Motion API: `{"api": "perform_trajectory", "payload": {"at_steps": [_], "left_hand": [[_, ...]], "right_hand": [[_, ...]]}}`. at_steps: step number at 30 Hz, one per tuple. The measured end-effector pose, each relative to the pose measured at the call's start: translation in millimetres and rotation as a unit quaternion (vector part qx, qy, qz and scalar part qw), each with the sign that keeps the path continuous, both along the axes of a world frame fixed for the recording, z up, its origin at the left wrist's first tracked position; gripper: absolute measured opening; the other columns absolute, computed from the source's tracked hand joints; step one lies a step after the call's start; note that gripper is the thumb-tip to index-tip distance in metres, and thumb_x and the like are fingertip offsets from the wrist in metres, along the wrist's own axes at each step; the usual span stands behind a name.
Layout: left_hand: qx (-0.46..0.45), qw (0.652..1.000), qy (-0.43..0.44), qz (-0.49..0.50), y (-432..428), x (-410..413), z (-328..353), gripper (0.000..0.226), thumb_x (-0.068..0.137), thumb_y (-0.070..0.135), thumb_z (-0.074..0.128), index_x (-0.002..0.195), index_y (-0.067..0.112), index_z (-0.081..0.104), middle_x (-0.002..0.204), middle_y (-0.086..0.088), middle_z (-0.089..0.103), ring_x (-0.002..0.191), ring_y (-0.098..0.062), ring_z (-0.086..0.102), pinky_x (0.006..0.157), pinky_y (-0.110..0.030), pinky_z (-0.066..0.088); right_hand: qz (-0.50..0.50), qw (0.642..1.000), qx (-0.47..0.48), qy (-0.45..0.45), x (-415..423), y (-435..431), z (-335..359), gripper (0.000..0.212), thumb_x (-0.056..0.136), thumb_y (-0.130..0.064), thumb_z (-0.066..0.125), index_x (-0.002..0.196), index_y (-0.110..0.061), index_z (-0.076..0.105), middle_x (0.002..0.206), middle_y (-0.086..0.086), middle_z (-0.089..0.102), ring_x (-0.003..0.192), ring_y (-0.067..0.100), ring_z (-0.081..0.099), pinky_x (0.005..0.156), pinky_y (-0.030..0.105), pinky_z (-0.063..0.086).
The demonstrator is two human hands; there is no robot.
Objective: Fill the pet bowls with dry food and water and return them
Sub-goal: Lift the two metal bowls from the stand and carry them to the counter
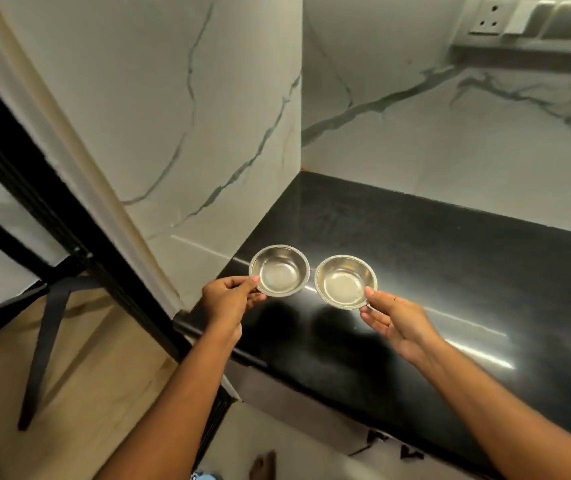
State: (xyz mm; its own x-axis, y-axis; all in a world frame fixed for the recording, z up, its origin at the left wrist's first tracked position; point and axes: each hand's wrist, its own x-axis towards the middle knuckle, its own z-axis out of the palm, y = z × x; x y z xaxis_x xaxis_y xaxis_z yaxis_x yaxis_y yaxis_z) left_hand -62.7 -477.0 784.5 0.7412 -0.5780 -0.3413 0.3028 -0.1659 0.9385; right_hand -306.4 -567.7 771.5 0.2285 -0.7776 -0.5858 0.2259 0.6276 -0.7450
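Centre of frame: left hand (230,299) pinches the rim of the left steel bowl (278,270); right hand (391,318) pinches the right steel bowl (344,282). Both are held just above the black countertop (450,271), with the marble wall (415,140) behind.

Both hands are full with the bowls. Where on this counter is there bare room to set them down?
The black countertop is bare under the left bowl and right bowl, back to the corner where the side wall and back wall meet, and rightward along the back wall. Only tight spot: the two rims nearly touch.
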Motion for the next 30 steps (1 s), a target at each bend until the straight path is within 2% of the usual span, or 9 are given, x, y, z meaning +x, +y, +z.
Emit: {"api": "perform_trajectory", "payload": {"at_steps": [4, 7, 12, 18, 22, 30], "left_hand": [[0.023, 0.998, -0.014, -0.052, -40.1, 8.0, -5.2, 0.006, 0.079, 0.004, 0.075, 0.08, 0.001, 0.07, 0.071, -0.014, 0.071, 0.061, -0.021, 0.071, 0.063, -0.029, 0.061], [0.026, 0.995, -0.011, -0.092, -68.2, 14.9, -9.4, 0.007, 0.08, 0.005, 0.074, 0.084, 0.001, 0.069, 0.072, -0.013, 0.071, 0.058, -0.018, 0.071, 0.058, -0.024, 0.059], [0.026, 0.988, 0.001, -0.153, -109.6, 27.6, -20.4, 0.011, 0.082, 0.002, 0.071, 0.088, -0.005, 0.067, 0.071, -0.016, 0.068, 0.053, -0.017, 0.069, 0.054, -0.021, 0.058], [0.033, 0.983, 0.012, -0.178, -133.0, 38.7, -38.1, 0.014, 0.083, 0.001, 0.07, 0.092, -0.009, 0.066, 0.073, -0.02, 0.068, 0.056, -0.021, 0.069, 0.059, -0.027, 0.061], [0.031, 0.98, 0.017, -0.195, -134.3, 44.9, -49.2, 0.017, 0.084, 0.0, 0.069, 0.095, -0.011, 0.064, 0.073, -0.021, 0.067, 0.052, -0.018, 0.067, 0.055, -0.023, 0.059], [0.04, 0.978, 0.023, -0.202, -132.6, 50.7, -58.3, 0.019, 0.084, 0.001, 0.069, 0.099, -0.01, 0.066, 0.075, -0.021, 0.069, 0.054, -0.018, 0.069, 0.053, -0.019, 0.057]], "right_hand": [[-0.062, 0.998, 0.009, 0.01, 6.9, -15.0, -7.7, 0.028, 0.077, -0.01, 0.078, 0.1, 0.0, 0.067, 0.085, 0.013, 0.072, 0.07, 0.02, 0.071, 0.057, 0.025, 0.059], [-0.113, 0.993, 0.014, 0.019, 13.3, -23.3, -12.3, 0.026, 0.076, -0.009, 0.079, 0.097, -0.001, 0.067, 0.081, 0.011, 0.072, 0.064, 0.017, 0.071, 0.054, 0.024, 0.057], [-0.174, 0.984, 0.02, 0.03, 24.5, -36.1, -23.0, 0.025, 0.076, -0.008, 0.078, 0.096, -0.002, 0.065, 0.08, 0.012, 0.071, 0.069, 0.021, 0.069, 0.056, 0.024, 0.06], [-0.21, 0.976, 0.024, 0.052, 36.7, -47.5, -36.9, 0.023, 0.076, -0.008, 0.079, 0.094, -0.002, 0.065, 0.077, 0.014, 0.07, 0.062, 0.018, 0.069, 0.058, 0.025, 0.061], [-0.222, 0.973, 0.025, 0.059, 40.2, -50.5, -41.6, 0.023, 0.076, -0.008, 0.079, 0.093, -0.002, 0.065, 0.077, 0.016, 0.07, 0.056, 0.016, 0.069, 0.054, 0.024, 0.06], [-0.225, 0.97, 0.005, 0.094, 37.9, -49.8, -42.7, 0.033, 0.073, -0.008, 0.082, 0.101, 0.002, 0.066, 0.082, 0.018, 0.073, 0.058, 0.019, 0.072, 0.052, 0.024, 0.059]]}}
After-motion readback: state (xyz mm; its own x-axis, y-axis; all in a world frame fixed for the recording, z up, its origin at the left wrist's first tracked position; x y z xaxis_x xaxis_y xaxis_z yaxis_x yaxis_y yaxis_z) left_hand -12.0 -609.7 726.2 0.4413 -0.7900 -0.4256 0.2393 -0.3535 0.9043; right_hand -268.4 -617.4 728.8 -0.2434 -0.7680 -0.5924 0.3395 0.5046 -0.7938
